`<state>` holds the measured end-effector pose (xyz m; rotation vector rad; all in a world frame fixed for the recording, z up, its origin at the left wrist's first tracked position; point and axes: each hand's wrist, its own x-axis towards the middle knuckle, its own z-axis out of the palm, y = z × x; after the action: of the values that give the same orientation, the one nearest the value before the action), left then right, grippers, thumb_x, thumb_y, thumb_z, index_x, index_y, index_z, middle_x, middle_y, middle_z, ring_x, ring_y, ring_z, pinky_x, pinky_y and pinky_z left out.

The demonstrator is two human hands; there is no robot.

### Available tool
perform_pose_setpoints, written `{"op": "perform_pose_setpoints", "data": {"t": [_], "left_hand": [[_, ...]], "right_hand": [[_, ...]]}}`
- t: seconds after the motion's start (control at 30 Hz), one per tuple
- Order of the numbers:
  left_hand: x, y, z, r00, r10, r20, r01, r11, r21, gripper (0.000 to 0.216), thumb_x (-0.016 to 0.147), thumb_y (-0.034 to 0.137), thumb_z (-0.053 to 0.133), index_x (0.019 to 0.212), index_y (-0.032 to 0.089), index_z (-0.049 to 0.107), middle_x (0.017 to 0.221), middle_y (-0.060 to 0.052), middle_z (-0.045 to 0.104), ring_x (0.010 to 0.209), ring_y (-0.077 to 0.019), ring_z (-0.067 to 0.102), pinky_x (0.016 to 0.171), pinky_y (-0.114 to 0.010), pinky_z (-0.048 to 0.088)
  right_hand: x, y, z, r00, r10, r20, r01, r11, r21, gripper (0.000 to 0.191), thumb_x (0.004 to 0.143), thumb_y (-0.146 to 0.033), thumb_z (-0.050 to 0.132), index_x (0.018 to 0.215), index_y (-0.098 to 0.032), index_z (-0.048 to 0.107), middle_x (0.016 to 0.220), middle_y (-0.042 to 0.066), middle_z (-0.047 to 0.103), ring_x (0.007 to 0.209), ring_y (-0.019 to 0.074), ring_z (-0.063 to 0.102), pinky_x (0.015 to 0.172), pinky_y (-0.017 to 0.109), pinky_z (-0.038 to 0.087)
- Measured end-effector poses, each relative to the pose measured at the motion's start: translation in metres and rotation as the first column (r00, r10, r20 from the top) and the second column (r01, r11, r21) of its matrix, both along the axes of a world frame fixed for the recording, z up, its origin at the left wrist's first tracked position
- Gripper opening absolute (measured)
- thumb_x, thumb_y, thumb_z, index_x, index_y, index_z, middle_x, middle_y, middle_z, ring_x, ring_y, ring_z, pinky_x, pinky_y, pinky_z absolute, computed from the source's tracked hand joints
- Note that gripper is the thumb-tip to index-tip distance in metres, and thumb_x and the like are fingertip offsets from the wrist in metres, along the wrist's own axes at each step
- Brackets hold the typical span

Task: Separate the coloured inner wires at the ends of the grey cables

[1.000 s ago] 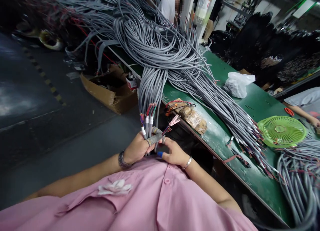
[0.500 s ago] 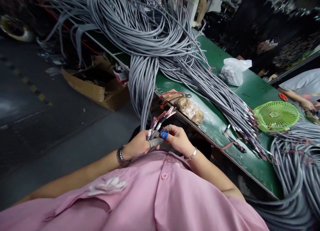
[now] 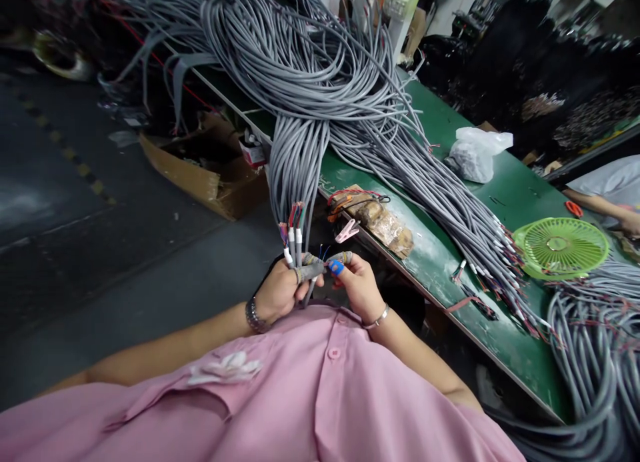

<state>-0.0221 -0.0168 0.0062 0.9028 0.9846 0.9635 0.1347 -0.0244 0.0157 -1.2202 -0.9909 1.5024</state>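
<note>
Several grey cables (image 3: 299,255) with white sleeves and coloured wire ends stand up out of my left hand (image 3: 283,290), which is closed around them. Grey covers wrap some of its fingers. My right hand (image 3: 361,287), with blue tape on the thumb, pinches thin wires (image 3: 326,265) at the left fingertips. These wires belong to a cable whose grey jacket slants down below the left fingers. Beyond the hands, a pink clip (image 3: 347,231) sits at the table edge, beside a piece of wood (image 3: 383,222) wrapped in clear tape.
A large heap of grey cables (image 3: 300,69) covers the green table (image 3: 435,262) and hangs over its edge. A green fan (image 3: 560,247) and a white plastic bag (image 3: 477,154) stand there too. An open cardboard box (image 3: 225,189) lies on the floor. A co-worker's arm (image 3: 600,205) shows at right.
The cable ends in my left hand have swung left and stand more upright. Thin wires now show between both hands' fingertips. The whole view has shifted slightly.
</note>
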Motion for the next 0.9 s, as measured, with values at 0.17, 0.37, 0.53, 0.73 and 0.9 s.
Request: {"op": "perform_pose_setpoints", "data": {"t": [0.17, 0.37, 0.53, 0.73, 0.9], "left_hand": [[-0.001, 0.003, 0.008, 0.988, -0.149, -0.048, 0.147, 0.988, -0.037, 0.024, 0.073, 0.032, 0.069, 0.060, 0.013, 0.063, 0.043, 0.001, 0.055, 0.029, -0.0045, 0.032, 0.033, -0.020, 0.022], [-0.001, 0.004, 0.003, 0.998, -0.051, -0.034, 0.049, 0.998, -0.046, 0.019, 0.072, 0.029, 0.069, 0.066, 0.012, 0.065, 0.058, -0.003, 0.066, 0.030, -0.0036, 0.034, 0.032, -0.020, 0.022], [0.000, 0.002, -0.004, 0.999, 0.036, -0.017, -0.036, 0.999, -0.005, 0.021, 0.075, 0.030, 0.067, 0.066, 0.012, 0.065, 0.061, -0.003, 0.067, 0.032, -0.0032, 0.036, 0.035, -0.019, 0.023], [0.001, 0.001, -0.002, 0.996, 0.089, 0.016, -0.089, 0.996, -0.031, 0.020, 0.075, 0.031, 0.068, 0.076, 0.011, 0.066, 0.060, -0.002, 0.066, 0.033, -0.0027, 0.036, 0.035, -0.018, 0.023], [0.000, 0.000, 0.000, 0.995, 0.099, 0.026, -0.097, 0.994, -0.051, 0.019, 0.073, 0.030, 0.069, 0.073, 0.012, 0.064, 0.057, 0.000, 0.063, 0.032, -0.0021, 0.034, 0.035, -0.018, 0.022]], "right_hand": [[0.002, -0.001, 0.001, 0.988, 0.004, 0.154, -0.021, 0.994, 0.110, 0.024, 0.076, -0.039, 0.068, 0.080, -0.016, 0.065, 0.070, 0.000, 0.061, 0.057, 0.0101, 0.049, 0.052, 0.022, 0.044], [0.000, -0.002, 0.000, 0.983, -0.028, 0.180, 0.007, 0.993, 0.117, 0.022, 0.076, -0.037, 0.067, 0.080, -0.016, 0.064, 0.069, 0.000, 0.059, 0.057, 0.0103, 0.049, 0.051, 0.022, 0.042], [-0.002, -0.002, -0.004, 0.995, -0.053, 0.087, 0.052, 0.999, 0.007, 0.030, 0.070, -0.042, 0.072, 0.078, -0.015, 0.062, 0.061, -0.002, 0.055, 0.049, 0.0085, 0.044, 0.044, 0.021, 0.039], [-0.003, -0.007, -0.003, 0.993, -0.026, 0.113, 0.017, 0.997, 0.082, 0.028, 0.071, -0.042, 0.072, 0.076, -0.016, 0.061, 0.063, -0.003, 0.055, 0.053, 0.0083, 0.043, 0.048, 0.021, 0.039], [-0.003, -0.011, -0.006, 0.989, 0.009, 0.151, -0.034, 0.986, 0.162, 0.022, 0.076, -0.037, 0.069, 0.077, -0.017, 0.061, 0.068, -0.001, 0.058, 0.060, 0.0102, 0.047, 0.058, 0.023, 0.042]]}}
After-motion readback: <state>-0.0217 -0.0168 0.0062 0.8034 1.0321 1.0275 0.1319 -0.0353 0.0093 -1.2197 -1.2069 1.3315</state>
